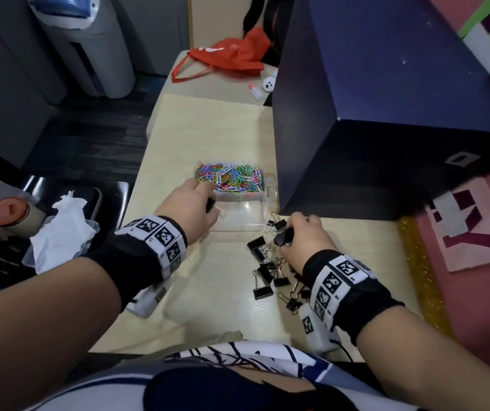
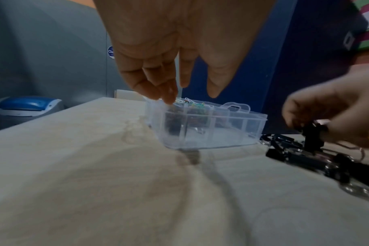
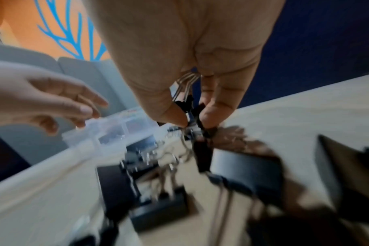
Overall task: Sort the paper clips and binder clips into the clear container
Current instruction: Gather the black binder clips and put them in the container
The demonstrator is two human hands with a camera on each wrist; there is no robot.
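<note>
The clear divided container stands mid-table; its far compartment is full of coloured paper clips. My left hand hovers over the container's near left corner, fingers relaxed and holding nothing in the left wrist view. A black binder clip shows just beside its fingers, inside the container's near left part. My right hand pinches a black binder clip between thumb and fingers, just above a pile of several black binder clips right of the container.
A large dark blue box stands close behind and to the right of the container. An orange bag and a small white bottle lie at the table's far end. A chair with tissue stands left of the table.
</note>
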